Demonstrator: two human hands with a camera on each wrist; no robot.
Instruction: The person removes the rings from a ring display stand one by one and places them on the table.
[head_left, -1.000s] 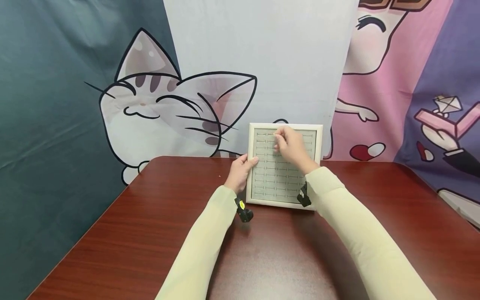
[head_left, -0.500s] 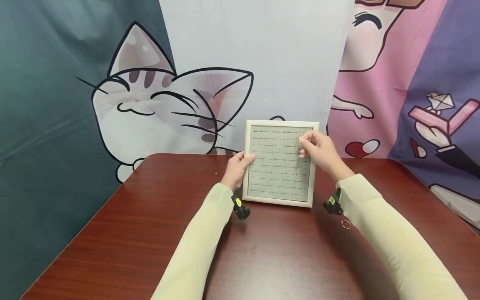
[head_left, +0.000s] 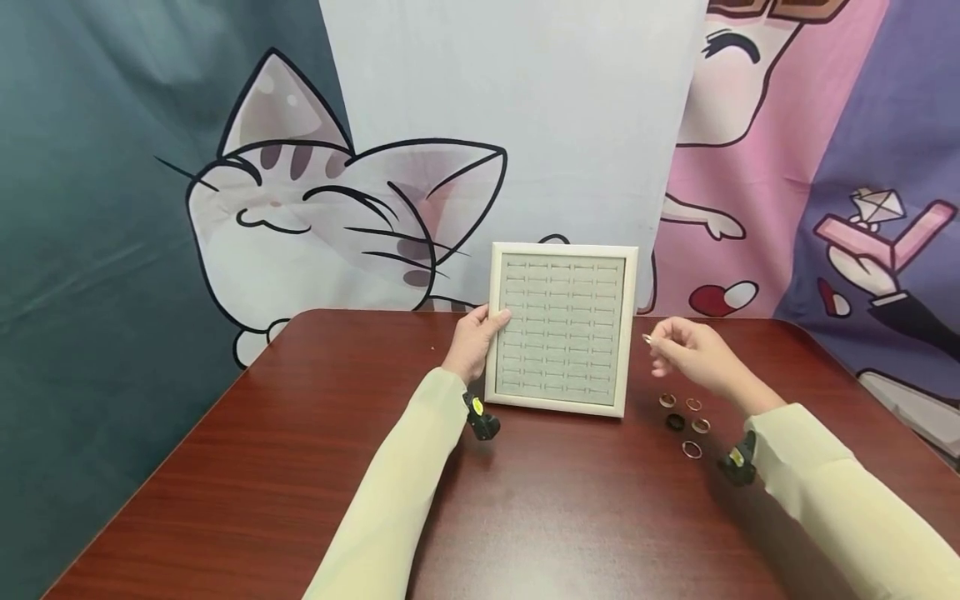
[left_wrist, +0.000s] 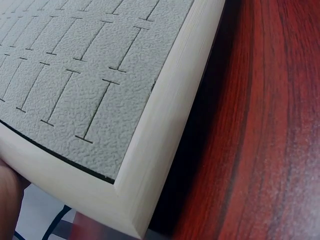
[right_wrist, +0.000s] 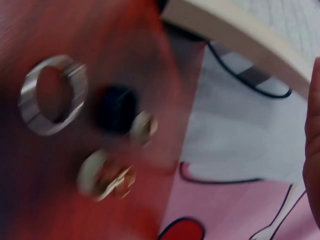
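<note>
A ring display board [head_left: 558,333] with a cream frame and grey slotted padding leans upright on the table. My left hand [head_left: 471,340] grips its left edge, thumb lying over the front of the frame. Off the board's right side, my right hand [head_left: 697,357] pinches a small shiny ring [head_left: 647,339] between thumb and fingertips. Below that hand several loose rings lie on the wood, among them a black ring [head_left: 675,422] and a silver ring [head_left: 692,450]. The right wrist view shows them blurred, with a gold ring [right_wrist: 90,175] nearest the bottom.
The reddish-brown table [head_left: 300,467] runs out to both sides. Behind it hangs a printed cloth [head_left: 585,125] with cartoon figures, close to the table's far edge. The board's lower corner [left_wrist: 135,220] shows near the tabletop in the left wrist view.
My right hand has moved from the board's upper middle rightward and down, off the board, still pinching the small ring. The loose rings have come into sight. My left hand keeps its hold.
</note>
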